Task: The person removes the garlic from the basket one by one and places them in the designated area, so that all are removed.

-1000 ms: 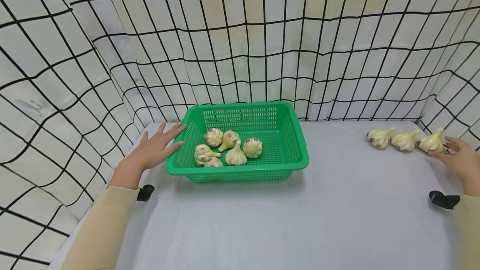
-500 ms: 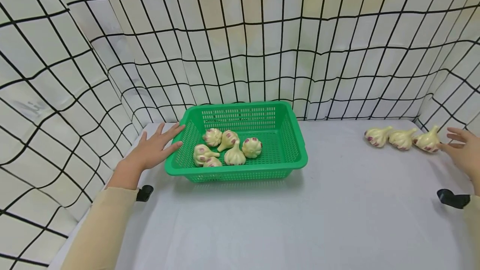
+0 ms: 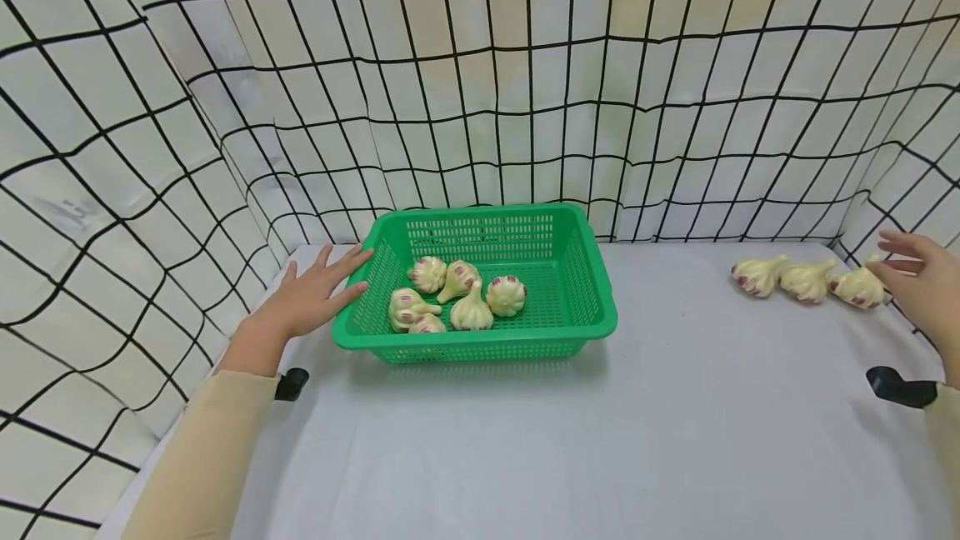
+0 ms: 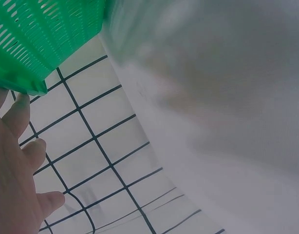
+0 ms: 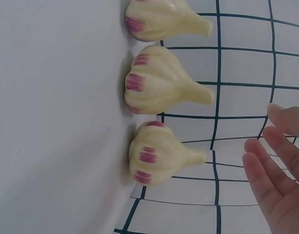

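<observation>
A green plastic basket (image 3: 480, 340) stands near the back of the white table, with several garlic bulbs (image 3: 471, 308) lying in its left half. My left hand (image 3: 307, 298) rests its spread, straight fingertips on the basket's left rim; the left wrist view shows the fingers at the basket corner (image 4: 37, 87). At the far right, three garlic bulbs sit in a row: a left one (image 3: 757, 275), a middle one (image 5: 164, 83) and a right one (image 5: 161, 155). My right hand (image 3: 922, 282) hovers beside the right bulb, fingers relaxed and holding nothing, apart from it in the right wrist view.
White walls with a black grid net (image 3: 525, 107) close off the back and both sides. White cloth covers the table (image 3: 570, 440). Black wrist straps or mounts (image 3: 900, 387) stick out below each hand.
My right hand, which touched the rightmost garlic bulb, has drawn off it and risen slightly. That bulb stays in the row. The left hand and basket keep their place.
</observation>
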Available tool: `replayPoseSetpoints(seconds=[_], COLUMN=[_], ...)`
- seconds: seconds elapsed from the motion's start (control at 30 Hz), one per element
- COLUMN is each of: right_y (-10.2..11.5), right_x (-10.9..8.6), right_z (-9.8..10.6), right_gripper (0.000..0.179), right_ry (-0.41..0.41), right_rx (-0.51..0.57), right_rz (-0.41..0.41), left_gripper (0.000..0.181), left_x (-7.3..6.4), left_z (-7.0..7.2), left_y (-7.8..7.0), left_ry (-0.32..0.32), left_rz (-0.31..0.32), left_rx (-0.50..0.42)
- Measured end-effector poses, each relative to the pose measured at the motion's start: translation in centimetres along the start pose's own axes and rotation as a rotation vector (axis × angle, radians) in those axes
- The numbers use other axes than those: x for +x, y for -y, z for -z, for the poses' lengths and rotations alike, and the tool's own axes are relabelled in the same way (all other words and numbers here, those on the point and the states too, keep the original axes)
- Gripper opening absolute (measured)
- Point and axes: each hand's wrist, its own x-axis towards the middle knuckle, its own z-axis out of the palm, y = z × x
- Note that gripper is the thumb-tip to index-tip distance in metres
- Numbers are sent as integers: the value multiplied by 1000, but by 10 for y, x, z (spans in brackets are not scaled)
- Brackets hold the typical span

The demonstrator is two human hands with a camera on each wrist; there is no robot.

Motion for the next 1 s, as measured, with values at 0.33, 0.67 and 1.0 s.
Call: replayPoseSetpoints(seconds=[0.33, 0.67, 1.0], right_y=[30, 63, 101], right_x=[3, -3, -8], right_z=[6, 2, -7], right_gripper=[49, 46, 45], right_ry=[61, 41, 116], right_rx=[-24, -31, 30], right_rz=[40, 130, 233], left_gripper=[69, 69, 70], left_x=[-2, -3, -1], left_z=[2, 1, 1], left_y=[-1, -2, 0], left_ry=[-1, -1, 6], left_rz=[-7, 0, -3], left_rx=[0, 4, 12])
